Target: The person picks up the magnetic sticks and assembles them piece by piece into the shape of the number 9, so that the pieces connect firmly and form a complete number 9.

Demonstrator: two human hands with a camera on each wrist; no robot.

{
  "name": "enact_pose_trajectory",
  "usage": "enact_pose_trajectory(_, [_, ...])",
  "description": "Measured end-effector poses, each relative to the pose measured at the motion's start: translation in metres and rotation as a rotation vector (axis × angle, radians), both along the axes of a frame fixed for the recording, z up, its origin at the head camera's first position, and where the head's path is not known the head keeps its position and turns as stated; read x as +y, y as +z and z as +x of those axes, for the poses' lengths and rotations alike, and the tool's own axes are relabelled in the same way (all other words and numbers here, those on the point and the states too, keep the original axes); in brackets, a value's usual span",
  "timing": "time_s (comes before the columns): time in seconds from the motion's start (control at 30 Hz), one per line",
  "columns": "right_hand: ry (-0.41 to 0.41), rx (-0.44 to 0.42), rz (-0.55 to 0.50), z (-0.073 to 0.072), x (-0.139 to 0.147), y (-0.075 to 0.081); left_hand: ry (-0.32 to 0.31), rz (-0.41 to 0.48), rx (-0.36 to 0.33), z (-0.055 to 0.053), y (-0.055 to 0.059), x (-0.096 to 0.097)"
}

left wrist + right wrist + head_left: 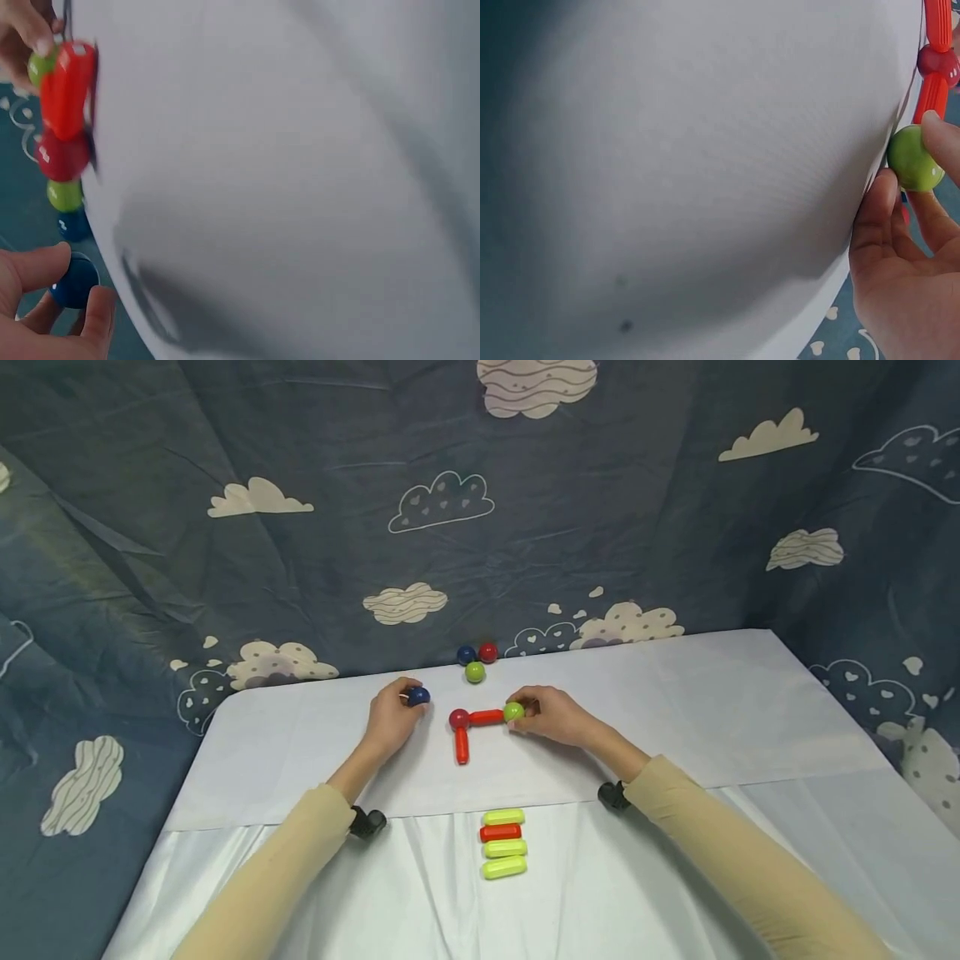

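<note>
In the head view my left hand (393, 717) pinches a dark blue ball (418, 696) between thumb and fingers, left of a small joined shape. That shape has a dark red ball (459, 719) at its corner, one red rod (462, 746) pointing toward me and another red rod (487, 717) running right. At the right rod's end sits a green ball (513, 712), which my right hand (553, 714) grips with thumb and fingers. The right wrist view shows the green ball (915, 159) against the rod's end. In the left wrist view the blue ball (76, 281) is apart from the red pieces.
Behind the shape, a blue ball (467, 655), a red ball (488, 652) and a green ball (475, 672) cluster near the back edge. Closer to me lie yellow-green rods (504, 867) and a red rod (500, 832) in a column on the white cloth (360, 893).
</note>
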State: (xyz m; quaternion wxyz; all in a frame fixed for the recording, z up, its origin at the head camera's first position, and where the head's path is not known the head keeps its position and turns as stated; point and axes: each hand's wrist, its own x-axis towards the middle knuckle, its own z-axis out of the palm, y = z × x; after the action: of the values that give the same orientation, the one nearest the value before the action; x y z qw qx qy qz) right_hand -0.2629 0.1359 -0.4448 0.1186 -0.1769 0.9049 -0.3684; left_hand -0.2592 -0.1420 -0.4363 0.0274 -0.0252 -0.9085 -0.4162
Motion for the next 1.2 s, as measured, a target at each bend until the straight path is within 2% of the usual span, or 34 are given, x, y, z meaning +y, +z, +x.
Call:
enact_pose_trajectory(0.13, [-0.005, 0.0, 0.003, 0.0, 0.0, 0.0, -0.078, 0.029, -0.007, 0.022, 0.006, 0.002])
enact_pose_trajectory(0.27, [-0.003, 0.001, 0.002, 0.0, -0.001, -0.001, -0.162, 0.055, -0.062, 0.047, 0.009, 0.007])
enact_pose_trajectory(0.43, [0.004, 0.0, -0.003, 0.001, -0.001, -0.001, -0.221, 0.064, -0.113, 0.074, 0.007, 0.009])
enact_pose_trajectory(0.57, [0.005, 0.005, -0.004, 0.001, -0.001, 0.001, -0.255, 0.104, -0.133, 0.089, 0.003, 0.009])
enact_pose_trajectory(0.7, [0.004, 0.007, -0.001, 0.001, -0.001, 0.002, -0.291, 0.109, -0.152, 0.096, -0.005, 0.01])
enact_pose_trajectory(0.83, [-0.002, 0.005, 0.002, -0.001, -0.001, 0.0, -0.315, 0.092, -0.138, 0.096, -0.013, 0.012])
enact_pose_trajectory(0.97, [0.008, 0.001, 0.015, -0.002, 0.0, 0.0, -0.294, 0.103, -0.13, 0.096, -0.017, 0.013])
enact_pose_trajectory(1.07, [-0.001, 0.054, 0.04, 0.001, 0.0, 0.005, -0.268, 0.134, -0.136, 0.097, -0.018, 0.013])
enact_pose_trajectory(1.2, [-0.047, 0.156, 0.022, 0.015, -0.009, 0.02, -0.246, 0.159, -0.135, 0.099, -0.02, 0.013])
